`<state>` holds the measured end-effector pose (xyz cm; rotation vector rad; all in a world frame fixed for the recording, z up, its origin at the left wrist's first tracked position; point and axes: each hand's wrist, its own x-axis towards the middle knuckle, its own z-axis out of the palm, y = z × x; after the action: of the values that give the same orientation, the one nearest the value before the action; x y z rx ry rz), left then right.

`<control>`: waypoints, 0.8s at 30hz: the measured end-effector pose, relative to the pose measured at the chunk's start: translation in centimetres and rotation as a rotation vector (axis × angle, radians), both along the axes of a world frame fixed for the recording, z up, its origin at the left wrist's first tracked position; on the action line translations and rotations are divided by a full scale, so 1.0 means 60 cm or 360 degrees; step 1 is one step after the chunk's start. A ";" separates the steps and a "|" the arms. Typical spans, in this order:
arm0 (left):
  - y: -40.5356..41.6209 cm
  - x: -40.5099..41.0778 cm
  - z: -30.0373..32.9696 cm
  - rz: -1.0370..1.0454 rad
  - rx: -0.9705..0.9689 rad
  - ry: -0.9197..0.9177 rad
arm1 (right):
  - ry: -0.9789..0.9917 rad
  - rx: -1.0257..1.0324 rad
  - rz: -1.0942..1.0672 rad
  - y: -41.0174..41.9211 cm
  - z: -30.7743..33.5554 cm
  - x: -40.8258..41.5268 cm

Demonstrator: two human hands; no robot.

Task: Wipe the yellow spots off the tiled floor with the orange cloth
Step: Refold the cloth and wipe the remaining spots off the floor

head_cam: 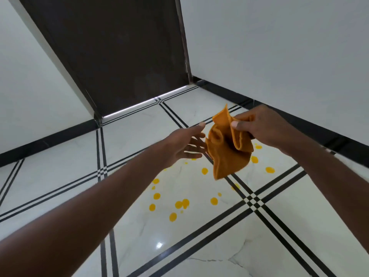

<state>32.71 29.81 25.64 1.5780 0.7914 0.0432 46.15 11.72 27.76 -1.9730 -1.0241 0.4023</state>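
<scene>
Two hands up — right hand (259,126) pinches orange cloth (227,148) | left hand (183,144) spread

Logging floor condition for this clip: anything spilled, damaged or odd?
Yes. Yellow spots are scattered over the white tiled floor, unwiped. The orange cloth hangs crumpled from the right hand, off the floor. A thin crack crosses a near tile.

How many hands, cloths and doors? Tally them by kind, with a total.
hands: 2, the left hand and the right hand
orange cloth: 1
dark door: 1
Total: 4
</scene>
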 end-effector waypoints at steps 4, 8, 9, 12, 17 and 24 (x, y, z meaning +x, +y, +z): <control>-0.005 0.038 0.031 -0.0159 0.0237 0.0056 | -0.0221 -0.0203 0.0039 0.011 0.020 -0.009; -0.009 0.066 0.041 -0.0329 0.0211 -0.0054 | 0.0015 -0.0050 -0.0035 0.001 0.033 0.003; -0.007 0.066 0.039 -0.0391 0.0152 -0.0064 | 0.0099 0.0036 -0.0113 0.000 0.034 0.009; -0.009 0.054 0.029 -0.0596 0.0022 -0.0101 | 0.0382 0.0313 -0.0235 -0.006 0.034 0.025; -0.027 0.030 0.027 -0.0759 0.0116 -0.0330 | 0.0687 0.0428 -0.0321 -0.012 0.033 0.033; -0.043 0.015 0.015 -0.0263 0.0137 -0.0392 | 0.0424 0.0111 -0.0745 0.016 -0.021 0.010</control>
<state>33.60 27.25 26.57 1.6764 0.4711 0.1505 46.77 12.69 26.49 -1.9571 -0.3861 0.3492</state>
